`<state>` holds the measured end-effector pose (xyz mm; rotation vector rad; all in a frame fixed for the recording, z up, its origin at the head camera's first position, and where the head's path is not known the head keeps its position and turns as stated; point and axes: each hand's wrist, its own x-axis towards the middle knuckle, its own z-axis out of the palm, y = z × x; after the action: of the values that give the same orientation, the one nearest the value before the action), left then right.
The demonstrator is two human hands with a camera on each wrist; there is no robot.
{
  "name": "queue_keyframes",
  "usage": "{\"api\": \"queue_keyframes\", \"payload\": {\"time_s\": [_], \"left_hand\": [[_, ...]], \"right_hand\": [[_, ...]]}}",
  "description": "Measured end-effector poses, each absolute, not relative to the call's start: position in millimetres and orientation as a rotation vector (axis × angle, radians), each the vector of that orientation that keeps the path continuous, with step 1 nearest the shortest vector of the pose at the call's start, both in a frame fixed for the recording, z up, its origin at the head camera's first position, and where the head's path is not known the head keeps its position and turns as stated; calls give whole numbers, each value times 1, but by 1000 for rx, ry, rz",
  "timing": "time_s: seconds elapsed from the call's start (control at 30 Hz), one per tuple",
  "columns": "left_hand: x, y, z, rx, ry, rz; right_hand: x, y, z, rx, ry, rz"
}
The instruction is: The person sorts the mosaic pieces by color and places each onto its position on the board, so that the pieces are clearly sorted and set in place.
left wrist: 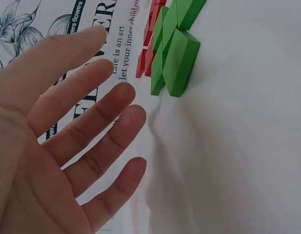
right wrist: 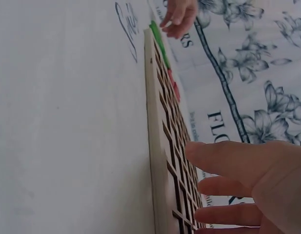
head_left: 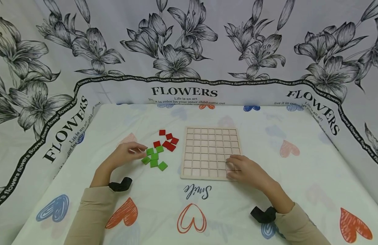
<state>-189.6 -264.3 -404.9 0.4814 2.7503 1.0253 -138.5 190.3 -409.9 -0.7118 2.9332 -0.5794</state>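
A square wooden grid board (head_left: 211, 153) lies flat in the middle of the table, its cells bare. My right hand (head_left: 248, 172) is over the board's near right corner, fingers loosely extended with nothing held. To the left of the board lie several green square tiles (head_left: 154, 156), with several red square tiles (head_left: 169, 146) just beyond them. Beside the green tiles hovers my left hand (head_left: 127, 153), its fingers spread and relaxed. In the left wrist view the left palm holds nothing, and a gap separates the fingertips from the nearest green tile (left wrist: 182, 61).
A white cloth printed with hearts and the word Smile covers the table (head_left: 232, 217). Behind it hangs a flower-printed curtain (head_left: 195, 51), which also runs along both sides. Black bands (head_left: 121, 184) are worn on both wrists.
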Motion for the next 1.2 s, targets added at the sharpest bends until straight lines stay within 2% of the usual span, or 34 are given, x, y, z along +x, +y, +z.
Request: {"api": "queue_keyframes", "payload": {"time_s": [0.47, 1.2], "left_hand": [[-189, -275, -416, 486, 2579, 1094], [-197, -279, -426, 552, 2552, 1054]], "right_hand": [[-141, 193, -417, -837, 2942, -479], [-140, 192, -421, -838, 2940, -497]]}}
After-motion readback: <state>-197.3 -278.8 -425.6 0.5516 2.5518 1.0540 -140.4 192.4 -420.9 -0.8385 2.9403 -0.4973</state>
